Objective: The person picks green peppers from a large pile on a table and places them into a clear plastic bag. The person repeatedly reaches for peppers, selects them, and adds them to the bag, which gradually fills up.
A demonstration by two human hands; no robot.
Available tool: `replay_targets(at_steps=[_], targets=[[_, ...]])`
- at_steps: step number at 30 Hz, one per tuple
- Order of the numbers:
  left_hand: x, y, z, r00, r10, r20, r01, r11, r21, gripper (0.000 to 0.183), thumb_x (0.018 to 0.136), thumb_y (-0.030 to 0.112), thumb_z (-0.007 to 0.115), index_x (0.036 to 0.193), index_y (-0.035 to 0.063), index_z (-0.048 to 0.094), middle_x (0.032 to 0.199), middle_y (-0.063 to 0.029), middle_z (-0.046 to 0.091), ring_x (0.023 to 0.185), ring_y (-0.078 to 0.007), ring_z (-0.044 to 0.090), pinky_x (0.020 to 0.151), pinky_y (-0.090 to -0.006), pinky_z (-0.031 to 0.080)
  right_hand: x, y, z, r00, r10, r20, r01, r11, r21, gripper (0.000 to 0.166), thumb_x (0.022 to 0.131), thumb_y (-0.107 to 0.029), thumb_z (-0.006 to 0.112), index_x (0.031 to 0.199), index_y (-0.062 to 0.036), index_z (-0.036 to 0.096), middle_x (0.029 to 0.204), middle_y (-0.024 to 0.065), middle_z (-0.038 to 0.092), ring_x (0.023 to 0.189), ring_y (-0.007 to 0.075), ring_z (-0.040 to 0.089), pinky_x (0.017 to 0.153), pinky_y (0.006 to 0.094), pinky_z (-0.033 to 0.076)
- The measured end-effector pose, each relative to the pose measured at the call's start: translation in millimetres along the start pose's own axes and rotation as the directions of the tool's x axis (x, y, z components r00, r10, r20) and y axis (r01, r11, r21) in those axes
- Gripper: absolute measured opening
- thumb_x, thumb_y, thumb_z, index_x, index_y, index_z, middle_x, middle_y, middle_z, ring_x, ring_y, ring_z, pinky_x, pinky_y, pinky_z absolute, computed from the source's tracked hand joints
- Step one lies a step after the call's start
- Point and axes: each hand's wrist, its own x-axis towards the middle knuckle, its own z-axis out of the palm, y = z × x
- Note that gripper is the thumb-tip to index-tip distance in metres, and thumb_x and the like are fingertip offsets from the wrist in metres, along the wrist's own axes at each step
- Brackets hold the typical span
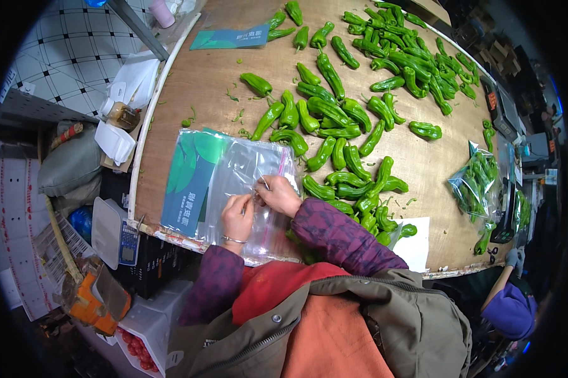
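Note:
Clear plastic bags [237, 165] with green and blue printed panels lie flat in a pile at the table's near left. Over them my left hand [238, 217], with a bracelet at the wrist, is bent with its fingertips together. My right hand [277, 194] meets it from the right, its fingertips pinched beside the left ones. Whether the fingers grip a bag's plastic is too small to tell. Loose green peppers [329, 111] lie just right of and beyond the bags, with a larger heap [407, 52] at the far right.
A filled pepper bag [475, 184] stands near scales [501, 111] on the right. White paper [414, 243] lies by the near edge of the wooden table [194, 85]. Another printed bag [229, 38] lies far left. A co-worker's gloved hand [514, 259] is at the right corner, near scissors [492, 254].

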Motion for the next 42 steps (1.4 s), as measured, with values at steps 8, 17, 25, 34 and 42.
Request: replay_targets(at_steps=[8, 17, 25, 34, 42], targets=[[-9.1, -15.7, -39.6, 0.992, -0.129, 0.001, 0.129, 0.99, 0.049, 0.009, 0.085, 0.002, 0.057, 0.091, 0.0009, 0.064, 0.078, -0.0124, 0.064, 0.066, -0.0243, 0.063, 0.06, -0.0341, 0.049, 27.0, -15.6, -65.9, 0.931, -0.063, 0.358, 0.165, 0.951, -0.262, 0.048, 0.079, -0.033, 0.067, 0.108, 0.004, 0.062, 0.084, 0.0175, 0.068, 0.076, 0.0249, 0.066, 0.071, 0.0354, 0.053], [-7.1, -20.2, -79.5, 0.93, -0.363, -0.056, 0.364, 0.931, 0.009, 0.014, 0.076, -0.01, 0.044, 0.08, 0.0012, 0.052, 0.068, -0.0057, 0.052, 0.062, -0.0138, 0.049, 0.059, -0.0294, 0.044, 141.7, -16.5, -104.1, 0.923, -0.059, -0.379, -0.256, 0.641, -0.724, 0.053, 0.075, -0.034, 0.068, 0.11, 0.0029, 0.051, 0.108, 0.0258, 0.056, 0.09, 0.0371, 0.064, 0.075, 0.0431, 0.053], [36.9, 1.8, -170.2, 0.747, -0.232, -0.623, 0.189, 0.973, -0.136, 0.002, 0.089, 0.0, 0.052, 0.092, -0.0004, 0.051, 0.079, 0.0003, 0.051, 0.068, -0.0078, 0.046, 0.062, -0.0206, 0.04, 136.6, -12.4, -114.8, 0.969, -0.004, -0.248, -0.161, 0.751, -0.64, 0.047, 0.068, -0.028, 0.07, 0.104, 0.0007, 0.06, 0.101, 0.0221, 0.062, 0.094, 0.034, 0.063, 0.082, 0.039, 0.051], [40.2, 47.1, -74.0, 0.952, -0.303, -0.047, 0.293, 0.943, -0.16, 0.008, 0.085, 0.001, 0.061, 0.093, 0.0004, 0.063, 0.071, -0.0057, 0.063, 0.059, -0.0071, 0.055, 0.052, -0.0241, 0.044, 149.9, -9.8, -232.8, 0.974, 0.102, -0.201, -0.192, 0.843, -0.502, 0.065, 0.069, -0.045, 0.068, 0.118, -0.0032, 0.061, 0.105, 0.0201, 0.066, 0.099, 0.0291, 0.064, 0.088, 0.0354, 0.049], [17.7, -23.5, 1.4, 0.865, -0.441, 0.241, 0.473, 0.876, -0.093, 0.006, 0.085, 0.006, 0.062, 0.089, 0.0014, 0.062, 0.058, -0.002, 0.053, 0.052, -0.0051, 0.046, 0.048, -0.0249, 0.039, 150.3, -29.2, -194.8, 0.939, 0.343, 0.018, -0.243, 0.699, -0.673, 0.084, 0.066, -0.048, 0.067, 0.133, -0.0037, 0.045, 0.122, 0.0253, 0.055, 0.114, 0.0333, 0.055, 0.097, 0.0361, 0.043]])
